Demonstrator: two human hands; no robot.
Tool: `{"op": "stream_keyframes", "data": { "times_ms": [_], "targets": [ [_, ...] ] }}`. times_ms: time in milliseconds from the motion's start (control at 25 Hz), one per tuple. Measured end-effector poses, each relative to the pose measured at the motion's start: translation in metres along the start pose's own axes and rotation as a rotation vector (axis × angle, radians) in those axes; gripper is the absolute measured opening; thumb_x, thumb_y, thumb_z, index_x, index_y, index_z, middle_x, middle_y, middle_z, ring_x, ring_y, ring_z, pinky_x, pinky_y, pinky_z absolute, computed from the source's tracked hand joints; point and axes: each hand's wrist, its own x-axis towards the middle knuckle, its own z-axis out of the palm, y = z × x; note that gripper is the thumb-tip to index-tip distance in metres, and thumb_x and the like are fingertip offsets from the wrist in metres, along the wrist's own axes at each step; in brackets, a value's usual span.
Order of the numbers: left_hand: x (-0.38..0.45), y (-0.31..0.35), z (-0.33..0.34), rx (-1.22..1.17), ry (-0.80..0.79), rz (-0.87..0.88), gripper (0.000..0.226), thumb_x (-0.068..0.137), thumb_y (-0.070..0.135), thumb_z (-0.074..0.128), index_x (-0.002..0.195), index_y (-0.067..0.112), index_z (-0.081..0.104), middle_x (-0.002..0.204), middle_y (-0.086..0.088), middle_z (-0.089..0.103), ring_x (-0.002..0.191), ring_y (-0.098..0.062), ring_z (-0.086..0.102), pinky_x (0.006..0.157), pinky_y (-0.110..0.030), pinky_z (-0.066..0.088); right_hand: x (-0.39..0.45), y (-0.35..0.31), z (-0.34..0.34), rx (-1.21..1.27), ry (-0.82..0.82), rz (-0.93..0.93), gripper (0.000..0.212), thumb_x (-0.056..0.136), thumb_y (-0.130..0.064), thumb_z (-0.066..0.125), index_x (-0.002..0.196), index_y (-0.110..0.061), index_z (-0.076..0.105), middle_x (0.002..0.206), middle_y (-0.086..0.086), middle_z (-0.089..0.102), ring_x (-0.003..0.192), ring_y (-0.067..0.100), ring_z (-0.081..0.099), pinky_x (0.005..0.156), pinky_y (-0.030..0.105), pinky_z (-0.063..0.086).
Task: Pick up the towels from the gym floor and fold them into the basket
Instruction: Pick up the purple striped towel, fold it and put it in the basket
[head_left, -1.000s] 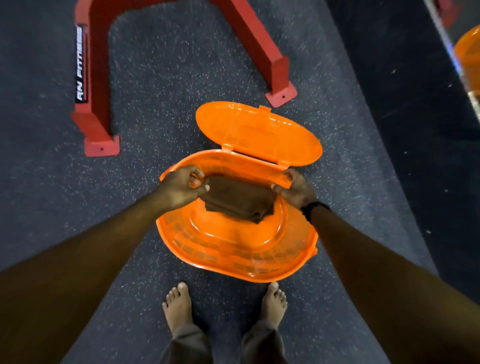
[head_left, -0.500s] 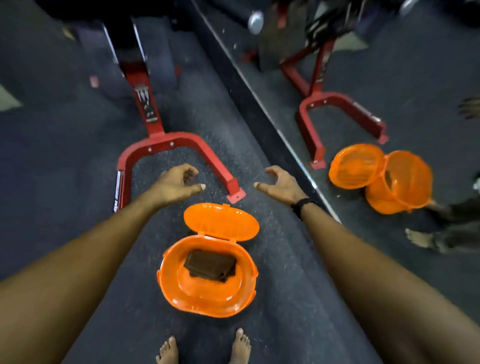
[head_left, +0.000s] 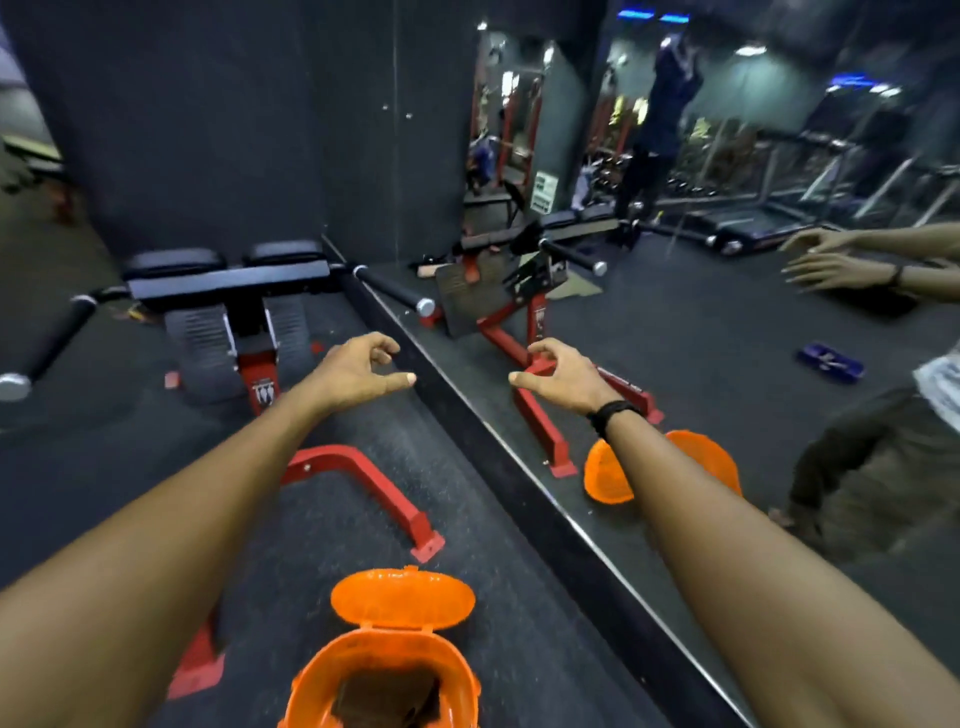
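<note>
Dim gym with bluish ceiling lights (head_left: 750, 50) in the mirror, motion-softened throughout, edges bowed by wide-angle distortion.

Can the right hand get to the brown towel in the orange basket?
Probably yes. The right hand is empty and raised, the orange plastic basket has its lid flipped open, and nothing covers the folded brown towel inside.

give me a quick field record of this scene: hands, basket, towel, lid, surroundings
left hand: empty, fingers loosely curled, held out above the floor
right hand: empty, fingers curled, black wristband
basket: orange, on the floor at the bottom edge
lid: hinged open, tipped back
towel: brown, inside the basket
surroundings: red-framed bench ahead, wall mirror to the right
</note>
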Motion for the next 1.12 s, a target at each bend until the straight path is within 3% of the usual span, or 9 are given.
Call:
{"op": "stream_keyframes", "data": {
  "times_ms": [120, 280, 520, 800, 1120],
  "targets": [
    [-0.011, 0.034, -0.008, 0.020, -0.049, 0.130, 0.046, 0.077, 0.035, 0.077, 0.116, 0.018, 0.060, 0.108, -0.002, 0.061, 0.095, -0.016, 0.060, 0.082, -0.024, 0.043, -0.039, -0.011, -0.027, -0.018, 0.082, 0.036, 0.061, 0.081, -0.040, 0.072, 0.130, -0.012, 0.052, 0.135, 0.006, 0.054, 0.125, 0.021, 0.050, 0.100, 0.029, 0.038],
    [-0.026, 0.064, -0.008, 0.026, -0.161, 0.261, 0.047, 0.077, 0.037, 0.076, 0.117, 0.020, 0.058, 0.108, -0.001, 0.059, 0.098, -0.016, 0.058, 0.081, -0.023, 0.040, -0.098, -0.019, -0.046, -0.015, 0.192, 0.143, 0.062, 0.081, -0.042, 0.072, 0.133, -0.015, 0.050, 0.140, 0.008, 0.049, 0.130, 0.022, 0.044, 0.102, 0.031, 0.036],
    [-0.073, 0.118, 0.015, 0.028, -0.359, 0.472, 0.049, 0.076, 0.038, 0.077, 0.118, 0.019, 0.058, 0.108, 0.000, 0.060, 0.100, -0.017, 0.058, 0.091, -0.032, 0.047, -0.223, -0.021, -0.064, -0.036, 0.392, 0.375, 0.065, 0.079, -0.046, 0.072, 0.132, -0.017, 0.049, 0.140, 0.007, 0.050, 0.130, 0.019, 0.045, 0.104, 0.033, 0.038],
    [-0.172, 0.204, 0.104, -0.031, -0.639, 0.731, 0.050, 0.076, 0.034, 0.078, 0.119, 0.017, 0.058, 0.109, -0.002, 0.061, 0.101, -0.021, 0.060, 0.093, -0.038, 0.050, -0.420, -0.006, -0.084, -0.068, 0.596, 0.692, 0.065, 0.079, -0.043, 0.073, 0.132, -0.014, 0.050, 0.139, 0.006, 0.050, 0.130, 0.020, 0.045, 0.104, 0.032, 0.039],
    [-0.356, 0.316, 0.215, -0.091, -0.970, 1.027, 0.047, 0.075, 0.031, 0.079, 0.115, 0.014, 0.060, 0.105, -0.005, 0.063, 0.092, -0.018, 0.060, 0.092, -0.031, 0.048, -0.673, -0.003, -0.092, -0.076, 0.883, 1.075, 0.063, 0.078, -0.045, 0.074, 0.129, -0.016, 0.052, 0.136, 0.006, 0.053, 0.127, 0.020, 0.048, 0.101, 0.031, 0.039]
  ]
}}
